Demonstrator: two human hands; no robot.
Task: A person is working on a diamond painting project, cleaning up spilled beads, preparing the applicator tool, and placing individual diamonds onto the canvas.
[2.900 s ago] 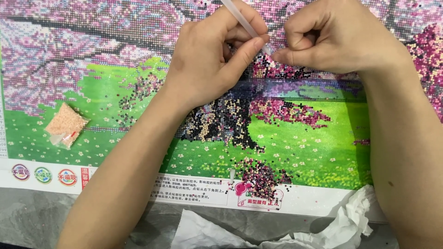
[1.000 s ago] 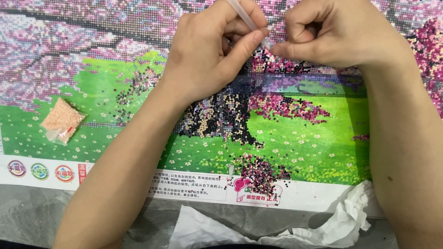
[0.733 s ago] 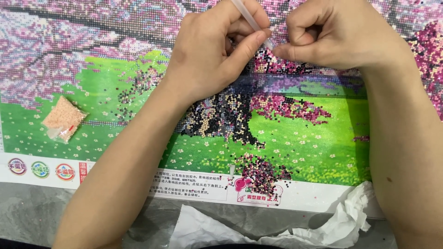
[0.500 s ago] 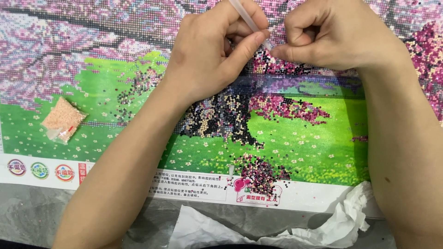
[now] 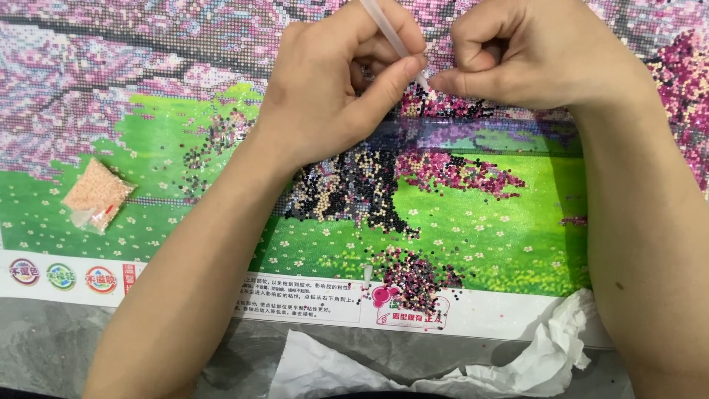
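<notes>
Little has moved since 0.5 s ago: both hands stay bunched over the far middle of the colourful bead-mosaic canvas with pink trees and green grass [image 5: 480,222]. Left hand [image 5: 332,89] has its fingers curled tight around a thin white plastic pen [image 5: 391,37], thumb pressing along it, tip down on the canvas. Right hand [image 5: 532,59] is a closed fist, its fingertip [image 5: 443,80] just beside the pen tip. Both forearms run from the near edge. A small clear bag of peach beads [image 5: 96,193] lies left; crumpled white paper [image 5: 546,355] lies near.
</notes>
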